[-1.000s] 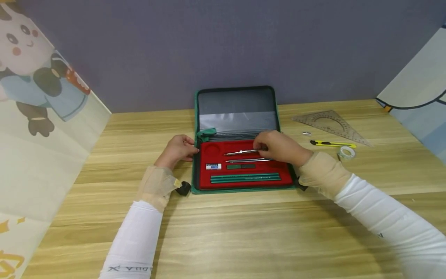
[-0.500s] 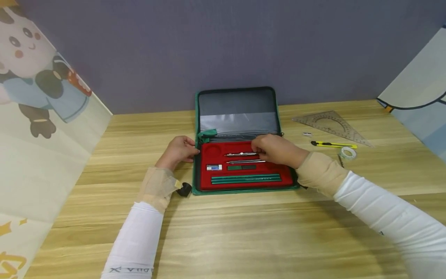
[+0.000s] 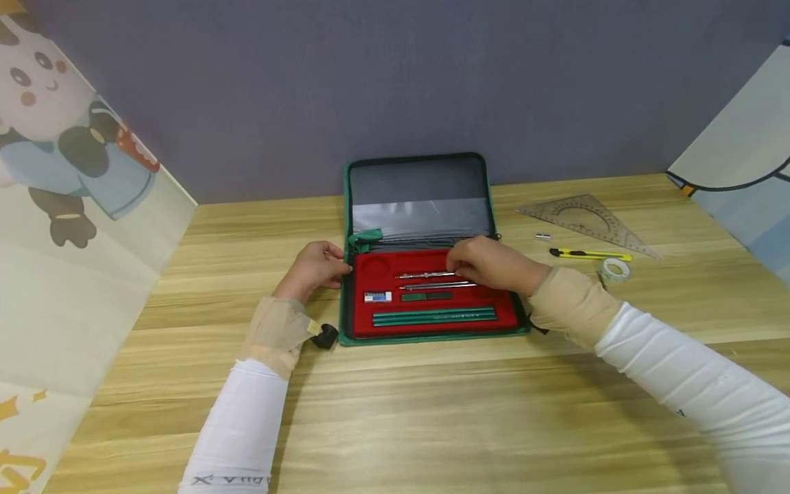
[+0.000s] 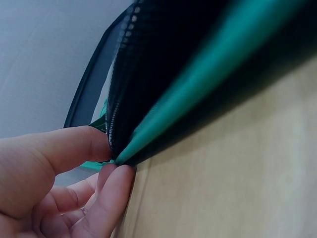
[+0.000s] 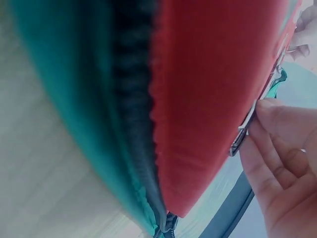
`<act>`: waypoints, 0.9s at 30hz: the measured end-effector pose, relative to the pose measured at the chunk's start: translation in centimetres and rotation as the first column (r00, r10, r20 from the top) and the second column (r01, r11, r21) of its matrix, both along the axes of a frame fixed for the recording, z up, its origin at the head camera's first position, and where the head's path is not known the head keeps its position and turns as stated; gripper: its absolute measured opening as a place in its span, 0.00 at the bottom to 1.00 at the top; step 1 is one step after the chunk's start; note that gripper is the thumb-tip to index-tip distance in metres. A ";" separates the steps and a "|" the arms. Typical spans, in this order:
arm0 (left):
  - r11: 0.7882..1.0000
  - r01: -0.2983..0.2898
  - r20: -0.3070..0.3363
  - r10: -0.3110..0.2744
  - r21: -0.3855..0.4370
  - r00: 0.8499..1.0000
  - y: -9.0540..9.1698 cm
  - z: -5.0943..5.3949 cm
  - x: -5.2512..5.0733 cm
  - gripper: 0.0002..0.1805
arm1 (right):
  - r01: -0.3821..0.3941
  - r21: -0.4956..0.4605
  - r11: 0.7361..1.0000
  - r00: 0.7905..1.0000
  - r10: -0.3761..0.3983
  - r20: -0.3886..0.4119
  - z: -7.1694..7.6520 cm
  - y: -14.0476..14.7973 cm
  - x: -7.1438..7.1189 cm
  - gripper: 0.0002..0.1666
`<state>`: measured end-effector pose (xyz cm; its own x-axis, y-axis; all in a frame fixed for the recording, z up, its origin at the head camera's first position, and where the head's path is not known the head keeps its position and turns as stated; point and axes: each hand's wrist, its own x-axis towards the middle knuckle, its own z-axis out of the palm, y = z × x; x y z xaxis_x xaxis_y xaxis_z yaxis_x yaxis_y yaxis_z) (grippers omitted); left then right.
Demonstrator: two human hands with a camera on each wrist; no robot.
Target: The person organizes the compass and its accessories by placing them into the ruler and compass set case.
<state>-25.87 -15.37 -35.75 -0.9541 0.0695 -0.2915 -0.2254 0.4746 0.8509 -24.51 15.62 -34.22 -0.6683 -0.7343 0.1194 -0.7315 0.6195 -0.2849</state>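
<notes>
1. progress, as i judge it: partway. eraser (image 3: 378, 297), green pencils (image 3: 435, 316) and a second metal instrument (image 3: 435, 285) sit in the red tray (image 3: 410, 261); set square (image 3: 617, 234), yellow cutter (image 3: 589, 255) and tape roll (image 3: 607, 276) lie outside, right.
2. container: green case (image 3: 432, 339) open, lid (image 3: 420, 182) far, tray near.
3. right hand (image 3: 494, 264): fingers pinch the slim metal instrument (image 3: 426, 276) over the tray; full seating i cannot confirm.
4. left hand (image 3: 315, 267): thumb and finger pinch the case's left edge.

Green case (image 3: 432, 339), red tray (image 3: 364, 318), silver instrument (image 3: 424, 276), green pencils (image 3: 435, 316), wood-grained table (image 3: 432, 412)
</notes>
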 end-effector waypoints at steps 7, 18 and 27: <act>1.000 -0.001 0.000 0.001 0.007 1.000 -0.1 -0.1 0.0 0.19 | 0.006 -0.002 1.000 0.999 -0.006 0.045 0.1 0.2 -0.2 0.09; 1.000 0.001 -0.001 -0.001 0.008 1.000 0.0 0.0 0.0 0.19 | -0.004 0.041 0.999 0.986 -0.003 0.164 1.1 1.7 -0.6 0.08; 1.000 -0.003 -0.004 0.003 0.023 1.000 0.0 0.0 0.0 0.20 | -0.023 0.037 0.999 0.977 0.015 0.213 1.3 2.5 -1.1 0.08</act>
<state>-25.87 -15.38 -35.77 -0.9556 0.0734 -0.2855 -0.2229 0.4543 0.8625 -25.59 18.13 -32.93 -0.6610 -0.7484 -0.0535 -0.6685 0.6198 -0.4110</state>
